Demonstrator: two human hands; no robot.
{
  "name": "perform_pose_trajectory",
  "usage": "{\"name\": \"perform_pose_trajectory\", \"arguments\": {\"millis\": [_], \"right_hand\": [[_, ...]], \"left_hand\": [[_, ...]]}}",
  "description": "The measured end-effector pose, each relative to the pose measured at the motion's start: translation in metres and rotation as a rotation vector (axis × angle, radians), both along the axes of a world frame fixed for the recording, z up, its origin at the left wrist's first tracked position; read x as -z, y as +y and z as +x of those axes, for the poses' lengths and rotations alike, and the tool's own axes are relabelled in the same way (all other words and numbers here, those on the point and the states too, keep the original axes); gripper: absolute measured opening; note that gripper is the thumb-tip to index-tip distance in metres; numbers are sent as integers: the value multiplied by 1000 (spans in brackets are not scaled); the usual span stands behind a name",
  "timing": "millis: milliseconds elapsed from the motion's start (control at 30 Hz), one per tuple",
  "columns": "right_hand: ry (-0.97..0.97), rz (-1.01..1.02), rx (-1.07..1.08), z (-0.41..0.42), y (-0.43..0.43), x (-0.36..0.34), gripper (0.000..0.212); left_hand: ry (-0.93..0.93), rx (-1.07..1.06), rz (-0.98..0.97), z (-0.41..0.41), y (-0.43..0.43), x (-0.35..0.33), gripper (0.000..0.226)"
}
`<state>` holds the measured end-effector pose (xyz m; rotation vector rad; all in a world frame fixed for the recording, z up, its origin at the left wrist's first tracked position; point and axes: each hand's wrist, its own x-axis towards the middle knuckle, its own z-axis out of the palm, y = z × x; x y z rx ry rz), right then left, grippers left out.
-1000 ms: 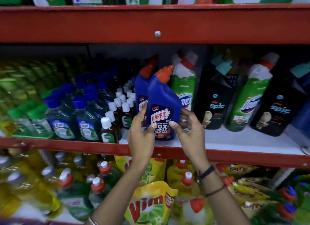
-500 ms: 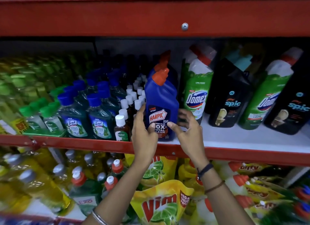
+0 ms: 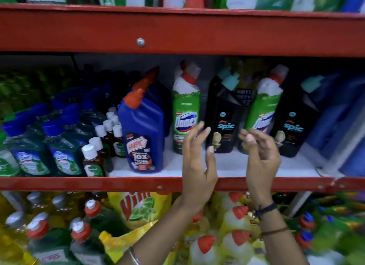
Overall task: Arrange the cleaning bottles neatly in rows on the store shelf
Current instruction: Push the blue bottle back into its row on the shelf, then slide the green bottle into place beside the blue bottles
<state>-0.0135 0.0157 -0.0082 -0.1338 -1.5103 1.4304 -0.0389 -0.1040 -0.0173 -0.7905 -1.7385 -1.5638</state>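
A blue Harpic bottle (image 3: 142,134) with an orange cap stands upright at the front of the middle shelf (image 3: 246,166), with another blue one behind it. To its right stand a green Domex bottle (image 3: 185,114), a black Spic bottle (image 3: 224,114), a second Domex bottle (image 3: 263,108) and a second Spic bottle (image 3: 296,118). My left hand (image 3: 198,162) is raised in front of the first Domex and Spic bottles, fingers spread, holding nothing. My right hand (image 3: 260,156) hovers before the second Domex bottle, fingers loosely curled and empty.
Small brown bottles (image 3: 92,158) with white caps and blue-capped green bottles (image 3: 63,150) fill the shelf's left part. A red shelf beam (image 3: 177,33) runs overhead and a red front lip (image 3: 79,182) below. The lower shelf holds yellow Vim pouches (image 3: 138,207) and red-capped bottles.
Both hands have let go of the blue Harpic bottle, which now stands on the shelf, and have moved right toward the Domex and Spic bottles. The view has shifted right.
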Motion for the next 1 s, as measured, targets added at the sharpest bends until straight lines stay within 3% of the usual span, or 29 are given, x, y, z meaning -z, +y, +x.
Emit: {"name": "perform_pose_trajectory", "arguments": {"millis": [200,433,733,1000], "right_hand": [[-138,19,34,-15,85,-2,28],[-357,123,-133,-42,121,10,46],[-274,189,18,-27,121,7,40],[-229,193,-55,-9,93,-12,39]], "left_hand": [[-146,225,-208,-10,80,-6,46],[-378,228,-342,-27,136,-3,72],[-357,34,-188,-24,142,-2,59],[-378,26,-55,-23,96,-13,64]]}}
